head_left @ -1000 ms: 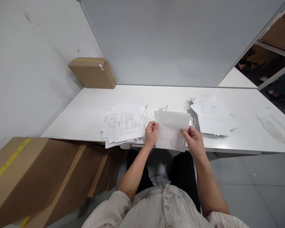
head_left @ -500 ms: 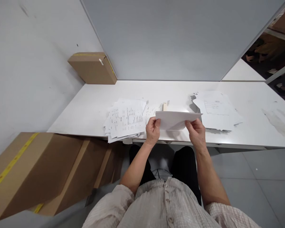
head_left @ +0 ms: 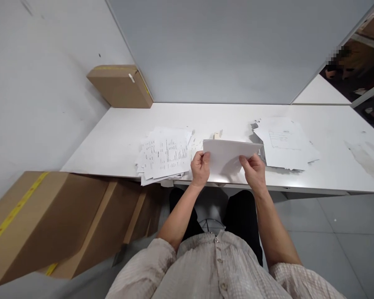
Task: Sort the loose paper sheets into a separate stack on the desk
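A white sheet of paper [head_left: 226, 155], blank on the side facing me, is held up near the table's front edge. My left hand [head_left: 200, 168] pinches its left end between thumb and fingers. At the opposite end my right hand [head_left: 254, 171] grips it, thumb on the near face. Whether it is one sheet or a folded one I cannot tell. To the left lies a loose pile of printed papers [head_left: 166, 153]. Another paper pile [head_left: 285, 143] sits to the right. Behind the held sheet a small beige object [head_left: 217, 136] is mostly hidden.
The white table [head_left: 112, 141] runs along a grey panel [head_left: 218, 50]. A cardboard box [head_left: 120, 87] stands at its back left corner. Large cardboard boxes [head_left: 46, 224] with yellow tape fill the floor at lower left. At upper right a person [head_left: 339, 66] is partly visible beyond the panel.
The held sheet has tilted so more of its near face shows, and its top edge sits slightly higher. My right hand has shifted a little to the left. Both piles look the same.
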The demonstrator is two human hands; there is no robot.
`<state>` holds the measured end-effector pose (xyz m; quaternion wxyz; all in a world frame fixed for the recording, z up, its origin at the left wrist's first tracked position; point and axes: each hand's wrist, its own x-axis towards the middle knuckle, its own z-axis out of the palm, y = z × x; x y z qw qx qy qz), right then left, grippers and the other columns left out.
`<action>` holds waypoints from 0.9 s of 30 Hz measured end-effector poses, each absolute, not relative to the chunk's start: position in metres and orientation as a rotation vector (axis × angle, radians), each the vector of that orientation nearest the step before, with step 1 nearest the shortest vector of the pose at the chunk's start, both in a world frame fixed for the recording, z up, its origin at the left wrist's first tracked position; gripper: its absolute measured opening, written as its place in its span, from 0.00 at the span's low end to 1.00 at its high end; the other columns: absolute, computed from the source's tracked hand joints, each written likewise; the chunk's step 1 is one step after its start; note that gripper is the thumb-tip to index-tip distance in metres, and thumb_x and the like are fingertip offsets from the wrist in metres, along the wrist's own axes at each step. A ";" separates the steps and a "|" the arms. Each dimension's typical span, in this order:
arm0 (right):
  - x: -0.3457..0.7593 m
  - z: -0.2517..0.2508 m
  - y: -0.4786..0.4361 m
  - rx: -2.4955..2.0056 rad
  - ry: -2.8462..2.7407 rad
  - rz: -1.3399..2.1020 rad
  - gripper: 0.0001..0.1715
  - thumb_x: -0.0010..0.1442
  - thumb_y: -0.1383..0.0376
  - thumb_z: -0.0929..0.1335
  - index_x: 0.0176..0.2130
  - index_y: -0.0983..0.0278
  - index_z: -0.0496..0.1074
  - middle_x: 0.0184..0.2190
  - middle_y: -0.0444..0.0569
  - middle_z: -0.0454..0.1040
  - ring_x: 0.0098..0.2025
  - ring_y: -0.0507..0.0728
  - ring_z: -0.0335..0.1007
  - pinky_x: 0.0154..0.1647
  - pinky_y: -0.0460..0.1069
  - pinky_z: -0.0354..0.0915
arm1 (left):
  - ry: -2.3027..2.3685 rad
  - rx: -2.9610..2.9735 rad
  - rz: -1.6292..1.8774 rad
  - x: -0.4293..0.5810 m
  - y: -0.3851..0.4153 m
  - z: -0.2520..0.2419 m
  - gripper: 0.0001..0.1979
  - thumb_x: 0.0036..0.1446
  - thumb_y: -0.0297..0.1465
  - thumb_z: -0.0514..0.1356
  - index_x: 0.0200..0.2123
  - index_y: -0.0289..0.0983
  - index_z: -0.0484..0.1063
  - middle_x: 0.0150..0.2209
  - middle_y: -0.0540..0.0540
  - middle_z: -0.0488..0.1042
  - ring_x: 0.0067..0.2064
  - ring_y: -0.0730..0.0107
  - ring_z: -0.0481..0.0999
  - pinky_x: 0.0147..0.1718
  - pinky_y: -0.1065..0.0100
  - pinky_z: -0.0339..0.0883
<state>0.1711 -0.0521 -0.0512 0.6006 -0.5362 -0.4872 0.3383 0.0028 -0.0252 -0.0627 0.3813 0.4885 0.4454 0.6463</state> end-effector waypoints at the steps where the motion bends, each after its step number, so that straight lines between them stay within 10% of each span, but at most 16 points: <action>1: 0.171 -0.053 -0.052 -1.231 -1.122 0.775 0.16 0.53 0.55 0.68 0.40 0.61 0.71 0.35 0.48 0.75 0.38 0.56 0.69 0.42 0.52 0.64 | 1.140 1.249 1.658 0.003 -0.025 -0.064 0.18 0.53 0.47 0.58 0.24 0.38 0.63 0.19 0.54 0.53 0.23 0.76 0.53 0.23 0.72 0.50; 19: 0.184 -0.045 -0.071 -1.377 -1.106 0.841 0.12 0.54 0.57 0.68 0.33 0.63 0.70 0.26 0.42 0.68 0.28 0.50 0.62 0.27 0.45 0.59 | 1.204 1.314 1.521 0.011 -0.035 -0.056 0.20 0.56 0.44 0.55 0.21 0.37 0.56 0.20 0.55 0.48 0.23 0.78 0.49 0.23 0.73 0.48; 27: 0.209 -0.071 -0.098 -1.583 -0.990 1.195 0.17 0.52 0.55 0.69 0.39 0.62 0.71 0.29 0.45 0.75 0.29 0.55 0.70 0.27 0.46 0.64 | 1.286 1.403 0.894 0.000 -0.047 -0.087 0.20 0.53 0.45 0.56 0.19 0.37 0.60 0.16 0.56 0.55 0.19 0.78 0.57 0.20 0.74 0.50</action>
